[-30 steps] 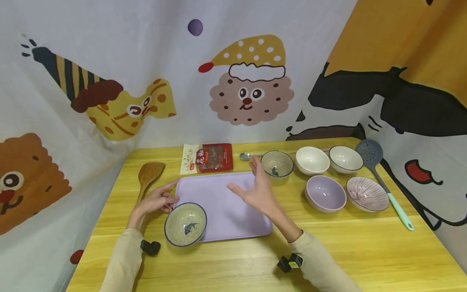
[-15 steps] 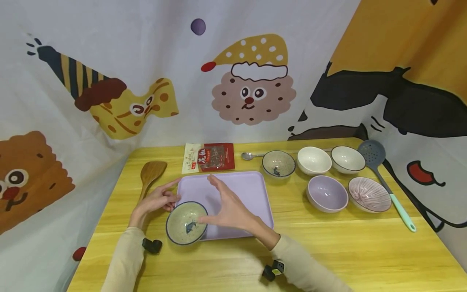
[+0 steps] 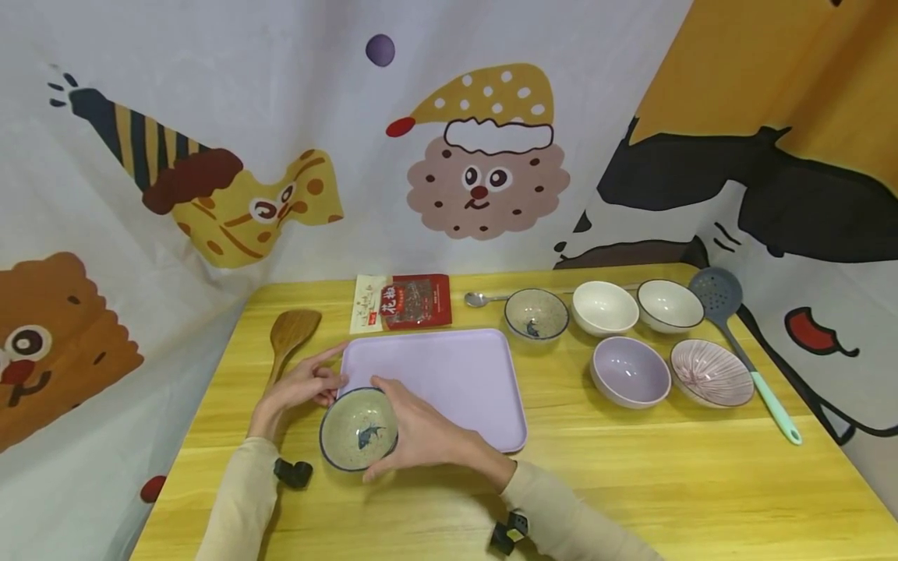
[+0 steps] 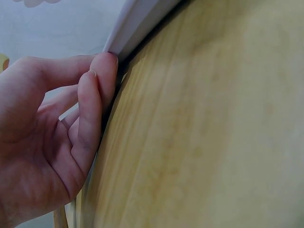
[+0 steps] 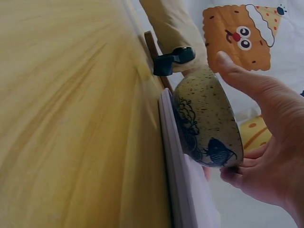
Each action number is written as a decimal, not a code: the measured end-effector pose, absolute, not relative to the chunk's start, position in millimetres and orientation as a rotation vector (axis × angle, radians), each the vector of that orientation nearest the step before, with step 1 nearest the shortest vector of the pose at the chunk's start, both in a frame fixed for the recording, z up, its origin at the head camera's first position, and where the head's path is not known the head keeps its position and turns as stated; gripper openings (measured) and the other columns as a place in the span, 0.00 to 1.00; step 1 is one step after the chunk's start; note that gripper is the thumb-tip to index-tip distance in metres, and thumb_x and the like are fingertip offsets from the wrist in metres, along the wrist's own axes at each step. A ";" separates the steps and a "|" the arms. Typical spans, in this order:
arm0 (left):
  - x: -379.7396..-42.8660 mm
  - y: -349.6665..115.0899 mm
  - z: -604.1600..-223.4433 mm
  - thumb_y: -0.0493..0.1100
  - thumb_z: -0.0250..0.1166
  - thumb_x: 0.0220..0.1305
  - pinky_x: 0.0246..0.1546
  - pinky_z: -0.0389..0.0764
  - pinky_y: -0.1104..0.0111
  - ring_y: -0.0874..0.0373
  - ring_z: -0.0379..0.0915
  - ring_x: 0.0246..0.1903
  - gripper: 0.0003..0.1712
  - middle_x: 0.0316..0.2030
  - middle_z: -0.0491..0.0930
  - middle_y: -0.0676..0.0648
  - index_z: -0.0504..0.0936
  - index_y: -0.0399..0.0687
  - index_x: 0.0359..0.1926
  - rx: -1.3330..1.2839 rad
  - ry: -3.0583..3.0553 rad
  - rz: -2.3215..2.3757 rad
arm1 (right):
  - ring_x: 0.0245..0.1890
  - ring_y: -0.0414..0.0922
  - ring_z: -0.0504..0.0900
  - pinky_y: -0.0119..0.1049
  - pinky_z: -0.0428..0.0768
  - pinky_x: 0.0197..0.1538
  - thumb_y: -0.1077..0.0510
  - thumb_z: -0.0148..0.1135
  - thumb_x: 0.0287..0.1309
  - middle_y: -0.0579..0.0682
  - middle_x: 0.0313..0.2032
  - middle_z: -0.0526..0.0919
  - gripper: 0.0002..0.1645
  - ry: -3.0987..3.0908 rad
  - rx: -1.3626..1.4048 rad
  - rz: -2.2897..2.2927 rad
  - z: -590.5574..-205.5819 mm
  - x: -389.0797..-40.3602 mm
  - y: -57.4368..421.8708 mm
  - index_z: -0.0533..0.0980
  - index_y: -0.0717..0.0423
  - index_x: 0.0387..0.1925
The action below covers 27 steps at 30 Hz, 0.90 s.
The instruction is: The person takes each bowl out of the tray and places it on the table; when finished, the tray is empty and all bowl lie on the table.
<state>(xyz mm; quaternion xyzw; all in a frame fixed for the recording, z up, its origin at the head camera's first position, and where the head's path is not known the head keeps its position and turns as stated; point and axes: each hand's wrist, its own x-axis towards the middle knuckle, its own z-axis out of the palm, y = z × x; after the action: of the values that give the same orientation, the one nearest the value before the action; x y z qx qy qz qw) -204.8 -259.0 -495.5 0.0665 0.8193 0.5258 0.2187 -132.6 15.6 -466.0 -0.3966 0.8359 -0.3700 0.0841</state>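
A speckled beige bowl [image 3: 354,436] with a blue rim and a blue fish inside sits on the front left corner of the lilac tray [image 3: 449,362]. My right hand [image 3: 421,432] spans the bowl's right side, fingers at the far rim and thumb at the near rim. In the right wrist view, the bowl's outside [image 5: 209,118] shows dark blue drawings, and my fingertips touch its rim. With curled fingers, my left hand [image 3: 302,389] holds the tray's left edge. The left wrist view shows those fingertips against the tray edge [image 4: 135,23].
A wooden spatula [image 3: 291,335] lies left of the tray. Behind the tray are a red spice packet [image 3: 414,300] and a spoon [image 3: 477,299]. Several bowls, among them a purple bowl [image 3: 630,374], stand to the right, beside a grey skimmer [image 3: 717,294] with a mint handle.
My right hand has come from above the tray's right part, left and down to the speckled bowl, and closed round its rim. The left hand and the bowl have stayed in place.
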 end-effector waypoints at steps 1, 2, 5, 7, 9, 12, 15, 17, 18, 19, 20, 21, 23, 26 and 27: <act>-204.8 -259.0 -495.4 0.40 0.64 0.70 0.26 0.86 0.66 0.57 0.78 0.24 0.45 0.25 0.79 0.45 0.51 0.49 0.81 0.186 2.268 1.454 | 0.73 0.51 0.66 0.45 0.65 0.75 0.39 0.87 0.31 0.62 0.73 0.62 0.82 2.491 -1.187 -1.099 -467.4 -132.7 14.8 0.47 0.62 0.78; -204.8 -259.0 -495.4 0.40 0.64 0.70 0.26 0.86 0.66 0.57 0.78 0.24 0.45 0.25 0.79 0.45 0.51 0.49 0.81 0.189 2.270 1.454 | 0.73 0.51 0.66 0.45 0.66 0.75 0.40 0.87 0.31 0.62 0.73 0.62 0.81 2.486 -1.187 -1.098 -468.2 -132.7 14.1 0.47 0.62 0.78; -204.9 -259.2 -495.4 0.40 0.65 0.70 0.26 0.86 0.66 0.57 0.78 0.24 0.45 0.25 0.79 0.45 0.51 0.49 0.81 0.193 2.274 1.452 | 0.72 0.51 0.67 0.45 0.67 0.74 0.40 0.87 0.31 0.61 0.73 0.62 0.81 2.484 -1.172 -1.085 -468.7 -132.5 13.5 0.48 0.62 0.78; -205.1 -259.4 -495.7 0.40 0.65 0.70 0.26 0.86 0.66 0.57 0.78 0.24 0.46 0.25 0.80 0.44 0.51 0.48 0.81 0.194 2.276 1.451 | 0.71 0.50 0.68 0.45 0.68 0.74 0.39 0.87 0.32 0.60 0.72 0.63 0.80 2.485 -1.160 -1.079 -468.7 -132.6 13.5 0.49 0.62 0.78; -205.2 -259.5 -496.4 0.40 0.65 0.70 0.26 0.86 0.66 0.57 0.78 0.24 0.46 0.25 0.80 0.44 0.51 0.48 0.81 0.194 2.278 1.449 | 0.69 0.49 0.70 0.44 0.70 0.72 0.39 0.87 0.32 0.58 0.71 0.66 0.78 2.485 -1.154 -1.087 -469.0 -133.1 13.9 0.51 0.60 0.78; -205.2 -259.9 -497.7 0.39 0.64 0.70 0.26 0.86 0.66 0.57 0.78 0.24 0.45 0.25 0.80 0.44 0.51 0.48 0.81 0.199 2.282 1.444 | 0.67 0.47 0.73 0.43 0.73 0.70 0.38 0.87 0.32 0.55 0.68 0.70 0.75 2.495 -1.151 -1.123 -471.7 -134.1 14.0 0.56 0.58 0.76; -205.8 -259.7 -499.7 0.39 0.64 0.70 0.26 0.86 0.66 0.58 0.79 0.24 0.45 0.25 0.80 0.45 0.51 0.47 0.81 0.198 2.273 1.455 | 0.64 0.46 0.75 0.41 0.76 0.67 0.37 0.86 0.32 0.53 0.66 0.73 0.71 2.511 -1.133 -1.178 -475.7 -134.9 14.9 0.60 0.55 0.75; -206.3 -259.8 -500.8 0.38 0.64 0.70 0.26 0.86 0.66 0.58 0.79 0.24 0.45 0.25 0.80 0.46 0.50 0.46 0.81 0.205 2.269 1.459 | 0.64 0.46 0.75 0.41 0.76 0.67 0.36 0.86 0.31 0.53 0.66 0.73 0.71 2.527 -1.103 -1.212 -477.5 -134.3 17.3 0.60 0.55 0.75; -206.6 -259.8 -501.1 0.38 0.64 0.70 0.26 0.86 0.66 0.58 0.79 0.24 0.45 0.25 0.80 0.46 0.50 0.46 0.81 0.206 2.266 1.463 | 0.64 0.46 0.75 0.42 0.76 0.67 0.36 0.86 0.31 0.52 0.66 0.73 0.71 2.535 -1.081 -1.231 -478.1 -134.2 19.1 0.61 0.54 0.75; -206.7 -259.9 -501.3 0.38 0.64 0.69 0.26 0.87 0.66 0.58 0.79 0.24 0.45 0.25 0.80 0.47 0.51 0.45 0.81 0.204 2.263 1.466 | 0.65 0.46 0.75 0.43 0.76 0.67 0.36 0.86 0.30 0.52 0.66 0.73 0.71 2.546 -1.058 -1.250 -478.6 -134.1 21.1 0.61 0.53 0.75; -206.9 -260.2 -501.5 0.38 0.64 0.69 0.27 0.87 0.66 0.58 0.79 0.24 0.45 0.25 0.79 0.46 0.50 0.45 0.81 0.207 2.261 1.464 | 0.65 0.46 0.75 0.44 0.76 0.67 0.35 0.86 0.30 0.51 0.67 0.72 0.72 2.559 -1.034 -1.266 -478.2 -133.8 23.7 0.60 0.53 0.75; -207.0 -260.4 -501.6 0.38 0.64 0.69 0.27 0.87 0.66 0.58 0.79 0.23 0.46 0.25 0.80 0.47 0.50 0.45 0.81 0.211 2.261 1.463 | 0.65 0.46 0.74 0.45 0.76 0.67 0.35 0.86 0.30 0.51 0.68 0.72 0.72 2.570 -1.007 -1.288 -477.9 -133.8 26.5 0.60 0.53 0.76; -207.3 -261.2 -501.7 0.38 0.64 0.69 0.27 0.87 0.66 0.58 0.79 0.23 0.46 0.25 0.79 0.46 0.50 0.44 0.80 0.213 2.263 1.463 | 0.65 0.46 0.74 0.47 0.76 0.67 0.35 0.86 0.30 0.50 0.68 0.71 0.73 2.601 -0.972 -1.333 -476.5 -134.6 32.6 0.59 0.52 0.76; -207.8 -261.9 -501.7 0.38 0.64 0.69 0.27 0.87 0.65 0.59 0.79 0.23 0.46 0.25 0.80 0.46 0.51 0.44 0.80 0.216 2.262 1.465 | 0.66 0.47 0.74 0.50 0.76 0.67 0.36 0.86 0.29 0.49 0.69 0.71 0.74 2.657 -0.932 -1.404 -473.6 -135.9 43.4 0.58 0.51 0.77; -208.1 -261.9 -501.7 0.38 0.64 0.69 0.27 0.87 0.65 0.59 0.79 0.23 0.46 0.26 0.80 0.46 0.51 0.44 0.80 0.220 2.260 1.469 | 0.67 0.48 0.74 0.52 0.76 0.67 0.36 0.86 0.28 0.49 0.69 0.71 0.74 2.682 -0.915 -1.424 -472.8 -136.4 47.1 0.58 0.50 0.77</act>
<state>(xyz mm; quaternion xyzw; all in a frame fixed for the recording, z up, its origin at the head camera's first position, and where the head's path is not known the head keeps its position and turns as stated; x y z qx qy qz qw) -208.1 -261.9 -501.7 0.0795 0.8157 0.5303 0.2170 -136.4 47.1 -472.8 -0.2883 0.8456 -0.4491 -0.0151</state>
